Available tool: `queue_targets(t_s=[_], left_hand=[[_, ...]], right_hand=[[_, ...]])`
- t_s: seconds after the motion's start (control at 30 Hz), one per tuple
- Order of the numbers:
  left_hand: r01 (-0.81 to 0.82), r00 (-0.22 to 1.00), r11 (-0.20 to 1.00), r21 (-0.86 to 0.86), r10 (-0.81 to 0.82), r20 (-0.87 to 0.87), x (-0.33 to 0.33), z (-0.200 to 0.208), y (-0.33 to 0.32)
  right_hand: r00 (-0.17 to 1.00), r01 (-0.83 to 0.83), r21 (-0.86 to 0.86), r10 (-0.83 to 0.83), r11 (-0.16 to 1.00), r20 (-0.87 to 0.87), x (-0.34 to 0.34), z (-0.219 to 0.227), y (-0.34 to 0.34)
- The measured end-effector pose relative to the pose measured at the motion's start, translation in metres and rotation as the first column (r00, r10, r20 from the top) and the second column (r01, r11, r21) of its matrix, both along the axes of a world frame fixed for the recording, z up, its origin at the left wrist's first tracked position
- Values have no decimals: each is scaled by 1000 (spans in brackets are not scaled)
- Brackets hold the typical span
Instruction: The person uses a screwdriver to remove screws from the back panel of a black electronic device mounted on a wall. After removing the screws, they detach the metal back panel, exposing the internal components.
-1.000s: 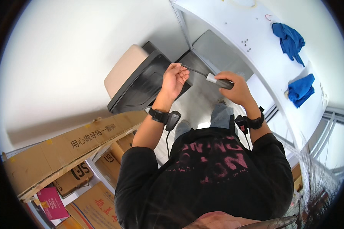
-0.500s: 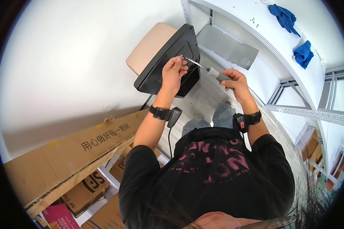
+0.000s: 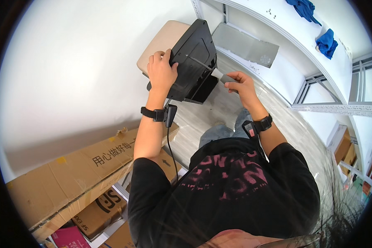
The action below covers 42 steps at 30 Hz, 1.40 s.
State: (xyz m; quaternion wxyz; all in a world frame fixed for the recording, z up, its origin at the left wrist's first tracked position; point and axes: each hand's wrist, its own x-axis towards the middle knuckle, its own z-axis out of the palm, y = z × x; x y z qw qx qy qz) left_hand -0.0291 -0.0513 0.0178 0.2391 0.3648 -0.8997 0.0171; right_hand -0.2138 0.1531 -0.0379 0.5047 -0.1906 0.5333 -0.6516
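Observation:
A beige, rounded body [image 3: 165,35] with a black panel [image 3: 197,43] on one face stands tilted against the white wall. My left hand [image 3: 162,72] is closed over the panel's left edge, its thumb on the black face and its fingers toward the beige side. In my right hand [image 3: 242,86] is a screwdriver [image 3: 227,79], gripped by its grey handle. Its metal shaft points up and left, with the tip at the black face; whether it sits in a screw I cannot tell. A dark, box-like part [image 3: 202,89] shows below the panel.
White shelving [image 3: 252,12] curves along the right, with blue cloths [image 3: 327,43] and small loose pieces [image 3: 270,13] on it. A grey sheet [image 3: 248,45] leans by its lower part. On the left lie a long cardboard box [image 3: 70,165] and smaller boxes [image 3: 99,211].
My left hand has left the screwdriver's tip and moved left onto the panel's edge. The screwdriver has moved slightly left, its tip now at the black face.

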Motion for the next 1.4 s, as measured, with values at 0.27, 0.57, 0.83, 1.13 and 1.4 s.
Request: queue_targets(t_s=[0.27,0.57,0.83,1.13,1.4], left_hand=[[-16,999,1000,-9,16,-27,-2,-5,1],[-66,998,997,-40,65,-24,-6,-7,6],[-104,994,994,-15,103,-45,-3,-8,6],[-110,992,994,-1,110,-58,-6,-11,4],[-102,993,995,-1,102,-59,-7,-12,1]], right_hand=[[999,-1,-23,0,1000,-38,14,6,-14],[995,-17,-10,16,1000,-103,17,10,-24],[976,83,-170,-115,982,-186,19,13,-23],[963,212,-120,-228,970,-141,31,10,-23],[891,280,-96,-296,955,-344,35,14,-24]])
